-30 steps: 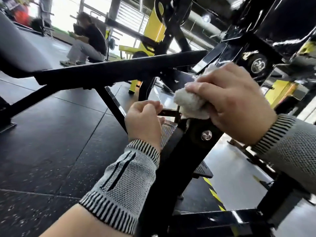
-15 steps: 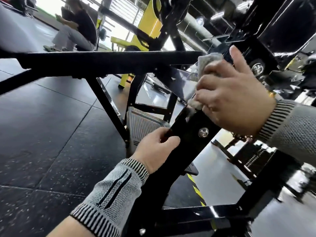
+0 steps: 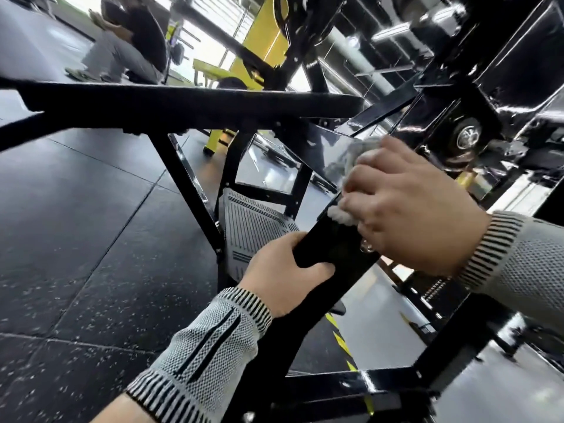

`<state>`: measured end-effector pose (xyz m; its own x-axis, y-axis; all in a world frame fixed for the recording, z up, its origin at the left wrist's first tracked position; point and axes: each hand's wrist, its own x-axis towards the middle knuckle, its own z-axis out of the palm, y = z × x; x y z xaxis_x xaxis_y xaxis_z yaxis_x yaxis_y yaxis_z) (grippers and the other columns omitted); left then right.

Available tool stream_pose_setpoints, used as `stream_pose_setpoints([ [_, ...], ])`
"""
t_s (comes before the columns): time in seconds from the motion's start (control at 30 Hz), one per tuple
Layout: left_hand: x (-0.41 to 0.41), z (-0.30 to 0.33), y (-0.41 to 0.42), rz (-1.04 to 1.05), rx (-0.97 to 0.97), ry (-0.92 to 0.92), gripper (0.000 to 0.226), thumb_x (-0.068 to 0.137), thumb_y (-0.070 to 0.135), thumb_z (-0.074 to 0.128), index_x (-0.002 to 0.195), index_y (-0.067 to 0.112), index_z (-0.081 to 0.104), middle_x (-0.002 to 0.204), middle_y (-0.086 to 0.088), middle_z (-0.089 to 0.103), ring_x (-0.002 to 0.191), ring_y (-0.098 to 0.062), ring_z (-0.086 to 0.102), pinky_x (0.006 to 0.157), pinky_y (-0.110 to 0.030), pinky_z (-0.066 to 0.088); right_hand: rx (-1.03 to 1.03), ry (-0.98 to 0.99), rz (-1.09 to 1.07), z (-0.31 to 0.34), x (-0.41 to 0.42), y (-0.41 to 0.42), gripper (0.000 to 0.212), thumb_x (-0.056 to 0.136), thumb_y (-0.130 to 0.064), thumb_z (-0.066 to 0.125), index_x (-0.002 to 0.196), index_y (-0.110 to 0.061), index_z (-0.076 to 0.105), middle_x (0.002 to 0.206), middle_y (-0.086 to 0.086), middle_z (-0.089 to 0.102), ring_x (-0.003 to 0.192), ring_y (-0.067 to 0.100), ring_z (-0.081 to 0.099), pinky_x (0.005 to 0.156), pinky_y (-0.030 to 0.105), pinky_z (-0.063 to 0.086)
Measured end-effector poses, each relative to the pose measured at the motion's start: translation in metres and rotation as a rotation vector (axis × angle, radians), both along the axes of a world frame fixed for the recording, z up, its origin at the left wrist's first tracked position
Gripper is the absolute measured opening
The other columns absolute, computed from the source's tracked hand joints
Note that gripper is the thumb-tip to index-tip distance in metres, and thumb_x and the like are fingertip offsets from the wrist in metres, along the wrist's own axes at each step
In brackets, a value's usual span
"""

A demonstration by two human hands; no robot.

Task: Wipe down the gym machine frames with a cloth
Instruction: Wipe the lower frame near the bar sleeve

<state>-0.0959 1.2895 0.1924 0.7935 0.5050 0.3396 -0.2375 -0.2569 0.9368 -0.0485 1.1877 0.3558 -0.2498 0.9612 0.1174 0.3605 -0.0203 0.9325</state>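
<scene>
Your right hand (image 3: 406, 209) is bunched around a small, pale, fluffy terry cloth (image 3: 355, 154), fingers curled over it and pressing it against the slanted, glossy black steel frame bar (image 3: 329, 264) that runs up from the low crossbar towards the pivot housing. Only tufts of the cloth show, above your knuckles and below your little finger; the rest is hidden under your palm. Your left hand (image 3: 283, 276) grips the same bar lower down, thumb on the near face and fingers wrapped around the far edge, just beside the cloth hand but not touching it.

Beyond them in this one head view are a ribbed grey metal footplate (image 3: 253, 230), a long black padded bench (image 3: 183, 105), speckled black rubber floor (image 3: 76, 224), and a seated person (image 3: 131, 44) far off.

Judging by its look, the cloth is light, soft and easily squashed, so keep it gathered in your palm and let your fingers spread the pressure. The bar looks rigid and heavy but slick when polished; hold it around its edges, as your left hand does. The round bolt head (image 3: 366, 248) beneath your right hand could snag the loops.
</scene>
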Motion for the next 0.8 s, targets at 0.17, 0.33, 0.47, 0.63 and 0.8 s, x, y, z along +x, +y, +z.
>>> stream_pose_setpoints([
  [0.17,0.001,0.000,-0.002,-0.003,-0.020,-0.030,0.043,0.057,0.056,0.059,0.094,0.033,0.062,0.086,0.010,0.071,0.087,-0.013,0.068,0.084,-0.039,0.054,-0.109,0.045,-0.035,-0.026,-0.002,-0.001,0.050,0.096,-0.024,0.025,0.083,-0.011,0.071,0.088,0.008,0.063,0.098,0.036,0.059,0.106,0.050,0.032],
  [0.33,-0.008,0.006,0.001,-0.100,-0.228,-0.093,0.027,0.079,0.025,0.047,0.085,0.027,0.073,0.082,0.001,0.069,0.076,-0.021,0.061,0.073,-0.038,0.049,0.038,-0.019,-0.236,-0.007,-0.011,0.005,0.049,0.082,-0.031,0.031,0.090,-0.010,0.075,0.121,0.030,0.059,0.117,0.049,0.052,0.107,0.057,0.030],
  [0.47,-0.005,0.008,-0.001,-0.012,-0.419,-0.299,0.030,0.097,0.003,0.041,0.086,-0.005,0.069,0.086,-0.029,0.065,0.075,-0.029,0.058,0.070,-0.021,0.048,-0.219,0.112,-0.237,-0.054,-0.010,0.000,0.041,0.092,-0.029,0.038,0.093,-0.009,0.074,0.117,0.024,0.064,0.107,0.040,0.061,0.104,0.052,0.040],
  [0.63,-0.005,0.026,-0.011,-0.195,-0.540,-0.351,0.040,0.101,0.037,0.038,0.094,0.026,0.076,0.105,0.003,0.073,0.106,-0.008,0.065,0.104,-0.034,0.044,0.104,-0.088,-0.419,0.024,-0.017,0.013,0.052,0.101,-0.032,0.016,0.125,-0.015,0.059,0.143,0.021,0.044,0.136,0.037,0.037,0.116,0.055,-0.002],
  [0.8,-0.008,0.029,-0.009,-0.165,-0.558,-0.400,0.063,0.072,0.066,0.036,0.112,0.025,0.063,0.118,0.011,0.067,0.111,0.005,0.059,0.102,-0.016,0.040,-0.082,-0.118,-0.424,-0.005,-0.023,0.008,0.055,0.092,-0.026,0.020,0.102,-0.008,0.071,0.116,0.027,0.063,0.109,0.042,0.059,0.109,0.056,0.032],
])
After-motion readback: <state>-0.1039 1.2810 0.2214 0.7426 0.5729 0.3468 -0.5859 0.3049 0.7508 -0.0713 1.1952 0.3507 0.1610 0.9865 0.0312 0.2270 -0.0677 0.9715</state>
